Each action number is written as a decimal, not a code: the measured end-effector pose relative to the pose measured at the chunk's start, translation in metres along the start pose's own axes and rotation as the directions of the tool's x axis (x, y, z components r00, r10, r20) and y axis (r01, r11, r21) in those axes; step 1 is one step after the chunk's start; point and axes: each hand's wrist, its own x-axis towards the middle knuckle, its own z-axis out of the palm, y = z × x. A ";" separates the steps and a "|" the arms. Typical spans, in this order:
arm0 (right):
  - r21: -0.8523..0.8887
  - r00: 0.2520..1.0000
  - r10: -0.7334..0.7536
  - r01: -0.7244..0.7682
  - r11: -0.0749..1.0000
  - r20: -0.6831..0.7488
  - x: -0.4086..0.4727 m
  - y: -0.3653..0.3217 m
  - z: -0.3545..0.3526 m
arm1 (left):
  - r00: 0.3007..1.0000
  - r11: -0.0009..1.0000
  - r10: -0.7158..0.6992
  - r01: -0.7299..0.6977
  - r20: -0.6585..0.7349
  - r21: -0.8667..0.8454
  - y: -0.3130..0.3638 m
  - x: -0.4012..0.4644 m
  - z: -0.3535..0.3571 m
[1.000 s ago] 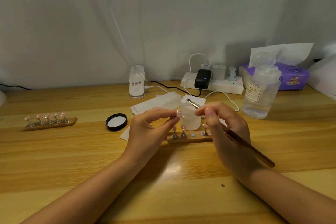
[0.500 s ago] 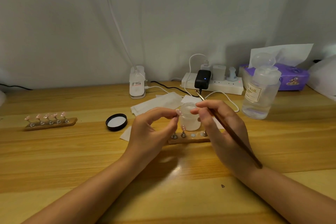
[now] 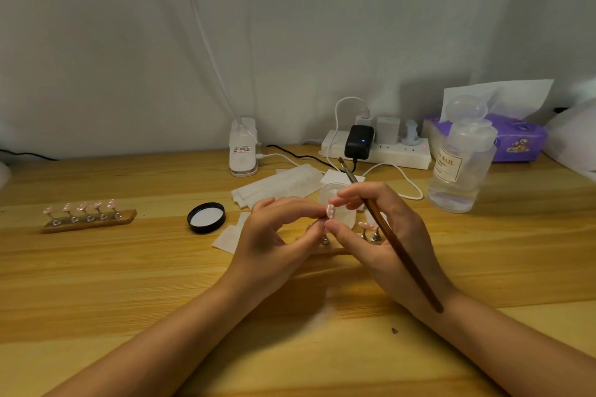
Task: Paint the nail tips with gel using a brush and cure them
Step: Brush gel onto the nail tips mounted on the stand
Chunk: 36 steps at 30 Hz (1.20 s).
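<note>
A pink nail tip with white dots (image 3: pixel 331 212) is pinched between the fingertips of my left hand (image 3: pixel 274 242) and the thumb and forefinger of my right hand (image 3: pixel 383 235). The right hand also holds a brown brush (image 3: pixel 396 245), bristles pointing away toward the power strip. Behind the fingers stands a small open frosted gel jar (image 3: pixel 338 203). Under my hands lies a wooden nail stand (image 3: pixel 367 234) with pink tips on metal posts, partly hidden. A second wooden stand (image 3: pixel 88 221) with several pink tips lies at the left.
The black jar lid (image 3: pixel 206 217) lies left of my hands, with white wipes (image 3: pixel 277 185) behind. A white lamp base (image 3: pixel 243 151), power strip (image 3: pixel 377 148), clear liquid bottle (image 3: pixel 461 167) and purple tissue pack (image 3: pixel 516 138) line the back of the wooden desk (image 3: pixel 129 284).
My right hand swung the brush so its bristles point up and away, and its fingertips closed in on the nail tip that my left hand pinches.
</note>
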 end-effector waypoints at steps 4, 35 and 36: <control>-0.016 1.000 -0.022 0.021 1.000 -0.007 0.000 0.000 0.000 | 1.000 1.000 0.009 -0.009 0.009 -0.008 0.000 -0.001 0.000; -0.250 0.999 -0.003 0.016 0.968 0.052 -0.007 0.013 -0.023 | 0.943 0.959 -0.254 0.219 0.213 0.178 -0.008 -0.002 -0.002; -0.269 0.997 -0.019 0.038 0.962 0.072 -0.007 0.013 -0.022 | 0.949 0.962 -0.240 0.204 0.206 0.184 -0.008 -0.002 -0.001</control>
